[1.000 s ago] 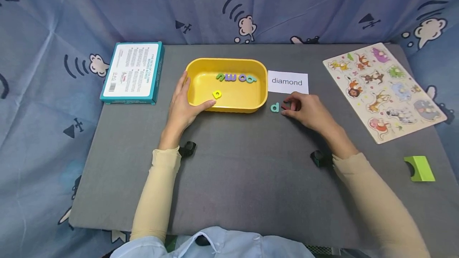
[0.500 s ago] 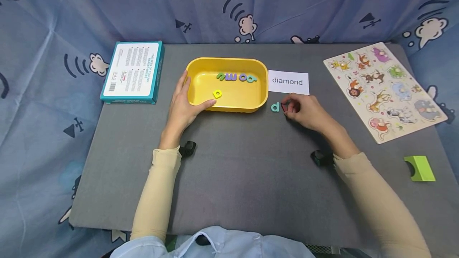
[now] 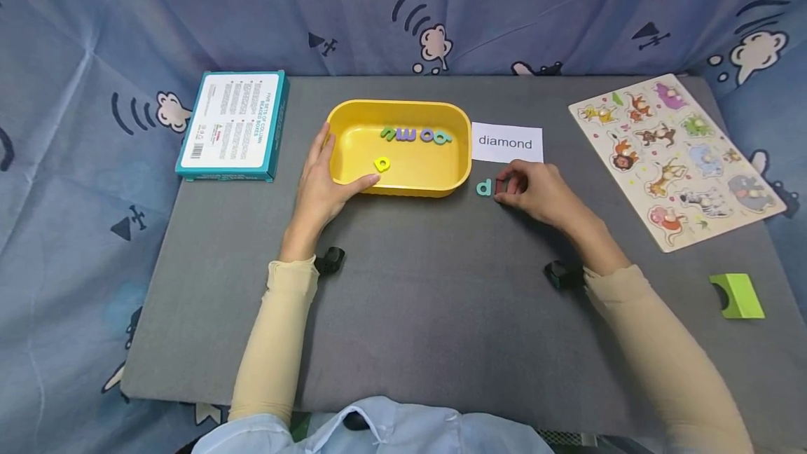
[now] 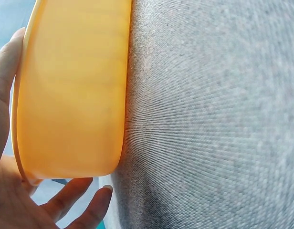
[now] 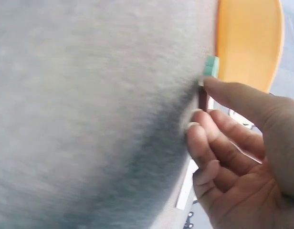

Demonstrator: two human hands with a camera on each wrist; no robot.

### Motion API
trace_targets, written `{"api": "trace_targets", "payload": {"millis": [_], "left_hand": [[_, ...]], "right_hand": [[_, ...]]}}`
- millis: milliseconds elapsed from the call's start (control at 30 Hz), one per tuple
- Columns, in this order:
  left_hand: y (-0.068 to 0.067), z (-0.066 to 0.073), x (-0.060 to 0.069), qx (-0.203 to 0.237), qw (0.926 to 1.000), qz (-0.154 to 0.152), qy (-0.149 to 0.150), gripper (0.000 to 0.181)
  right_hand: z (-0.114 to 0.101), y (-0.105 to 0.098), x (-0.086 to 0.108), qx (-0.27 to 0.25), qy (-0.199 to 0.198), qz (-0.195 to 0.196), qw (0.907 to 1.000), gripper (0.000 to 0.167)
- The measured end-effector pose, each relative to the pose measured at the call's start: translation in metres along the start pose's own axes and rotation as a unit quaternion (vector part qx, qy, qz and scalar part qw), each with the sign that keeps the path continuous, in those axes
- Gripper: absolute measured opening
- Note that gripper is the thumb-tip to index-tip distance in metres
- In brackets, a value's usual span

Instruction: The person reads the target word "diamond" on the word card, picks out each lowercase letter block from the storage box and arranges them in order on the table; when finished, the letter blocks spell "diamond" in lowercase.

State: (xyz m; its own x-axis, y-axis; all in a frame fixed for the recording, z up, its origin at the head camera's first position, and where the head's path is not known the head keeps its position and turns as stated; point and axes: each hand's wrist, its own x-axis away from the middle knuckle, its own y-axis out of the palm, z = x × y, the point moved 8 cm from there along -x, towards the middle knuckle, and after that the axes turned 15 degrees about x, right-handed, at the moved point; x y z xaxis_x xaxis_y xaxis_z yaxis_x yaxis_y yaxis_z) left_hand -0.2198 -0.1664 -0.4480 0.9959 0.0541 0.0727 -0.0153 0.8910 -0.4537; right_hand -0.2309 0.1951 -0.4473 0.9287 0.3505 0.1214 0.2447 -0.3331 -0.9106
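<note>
Barely any change, folks: our right hand (image 3: pixel 536 191) still pinches the red piece (image 3: pixel 500 187) just right of the teal d (image 3: pixel 483 188), so that bit looks unfinished; our left hand (image 3: pixel 320 188) grips the yellow tray (image 3: pixel 416 174).

Head camera looks forward and down across the table (image 3: pixel 403 314); wrist views, low and close, share the yellow tub (image 4: pixel 73 95).

The right hand (image 3: pixel 536 192) partly hides the red piece (image 5: pixel 203 99), its shape unclear. Small print (image 3: pixel 235 99) on the box (image 3: pixel 228 126) is unreadable. The left wrist view crops the tub (image 4: pixel 73 95).
</note>
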Motion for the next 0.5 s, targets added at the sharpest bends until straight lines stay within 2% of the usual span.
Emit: {"api": "trace_targets", "payload": {"millis": [167,500], "left_hand": [[0.000,0.000,0.000,0.002,1.0000,-0.001,0.000,0.117],[0.000,0.001,0.001,0.007,1.0000,-0.002,0.002,0.118]], "right_hand": [[-0.006,-0.012,-0.003,-0.005,0.005,0.017,0.9998,0.029],[-0.040,-0.038,-0.015,-0.040,-0.006,0.096,0.9946,0.030]]}}
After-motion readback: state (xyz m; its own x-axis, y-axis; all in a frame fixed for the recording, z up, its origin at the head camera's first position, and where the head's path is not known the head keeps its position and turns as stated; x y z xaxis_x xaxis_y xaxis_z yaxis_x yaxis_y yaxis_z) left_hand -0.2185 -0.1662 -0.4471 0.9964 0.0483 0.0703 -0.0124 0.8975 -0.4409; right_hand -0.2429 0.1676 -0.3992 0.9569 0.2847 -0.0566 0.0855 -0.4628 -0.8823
